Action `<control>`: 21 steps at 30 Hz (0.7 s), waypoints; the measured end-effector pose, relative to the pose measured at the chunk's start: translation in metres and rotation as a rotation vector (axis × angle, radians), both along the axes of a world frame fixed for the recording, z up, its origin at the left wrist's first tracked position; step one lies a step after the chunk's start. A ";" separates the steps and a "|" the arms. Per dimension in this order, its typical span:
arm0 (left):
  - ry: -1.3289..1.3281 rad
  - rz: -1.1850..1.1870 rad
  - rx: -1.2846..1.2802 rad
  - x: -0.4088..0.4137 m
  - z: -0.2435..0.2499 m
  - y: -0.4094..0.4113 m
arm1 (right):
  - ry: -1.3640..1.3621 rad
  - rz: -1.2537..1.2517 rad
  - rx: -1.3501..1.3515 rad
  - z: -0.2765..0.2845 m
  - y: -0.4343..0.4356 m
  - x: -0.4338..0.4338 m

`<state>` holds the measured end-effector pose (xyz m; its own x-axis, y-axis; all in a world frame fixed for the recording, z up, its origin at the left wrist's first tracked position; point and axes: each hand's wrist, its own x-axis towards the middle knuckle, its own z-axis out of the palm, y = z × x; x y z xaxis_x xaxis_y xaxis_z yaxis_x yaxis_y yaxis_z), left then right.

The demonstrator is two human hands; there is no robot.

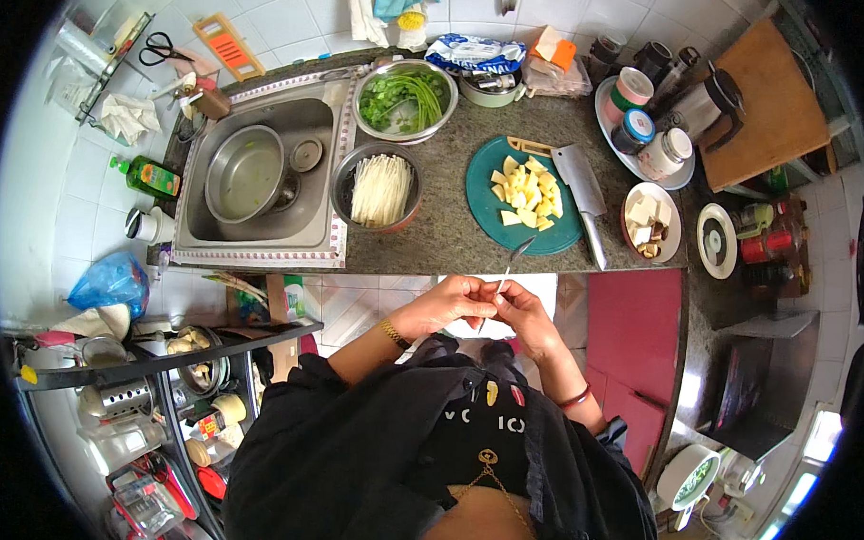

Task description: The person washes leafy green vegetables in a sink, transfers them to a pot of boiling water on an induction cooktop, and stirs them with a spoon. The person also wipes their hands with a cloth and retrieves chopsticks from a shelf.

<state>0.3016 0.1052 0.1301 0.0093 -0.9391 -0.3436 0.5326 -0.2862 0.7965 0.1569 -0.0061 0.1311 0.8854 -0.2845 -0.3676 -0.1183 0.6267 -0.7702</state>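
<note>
Both of my hands meet just in front of the counter's edge. Between their fingers is a thin metal utensil, perhaps a spoon [522, 247], its upper end pointing at the cutting board. My left hand [451, 304] and my right hand [527, 312] both pinch it, their fingertips close together. Beyond them, cut pale yellow pieces, possibly potato [526, 191], lie on a round green cutting board [485, 216]. A cleaver [579, 189] rests along the board's right side. Enoki mushrooms [381, 190] fill a metal bowl to the left, and leafy greens [402, 101] sit in a colander behind it.
A steel sink [316, 227] at left holds a metal basin [244, 174]. On the right stand a bowl of tofu and brown pieces [648, 222], a tray [681, 180] with jars, and a steel jug [698, 104]. A shelf rack [186, 358] is at lower left.
</note>
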 end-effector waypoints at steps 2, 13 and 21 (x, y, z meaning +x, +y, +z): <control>-0.052 0.010 0.042 0.005 -0.003 -0.002 | 0.067 0.028 -0.071 0.003 -0.002 0.002; -0.952 0.285 0.131 0.059 -0.056 -0.052 | 0.404 -0.208 -0.315 -0.001 -0.044 -0.072; -1.540 0.303 0.313 0.100 -0.083 -0.102 | 0.475 -0.537 -0.221 -0.004 -0.054 -0.160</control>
<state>0.4016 0.0030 0.0468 0.6773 -0.7357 -0.0005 -0.6208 -0.5719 0.5362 -0.0027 -0.0599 0.1270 0.3645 -0.7442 -0.5597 -0.1914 0.5284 -0.8272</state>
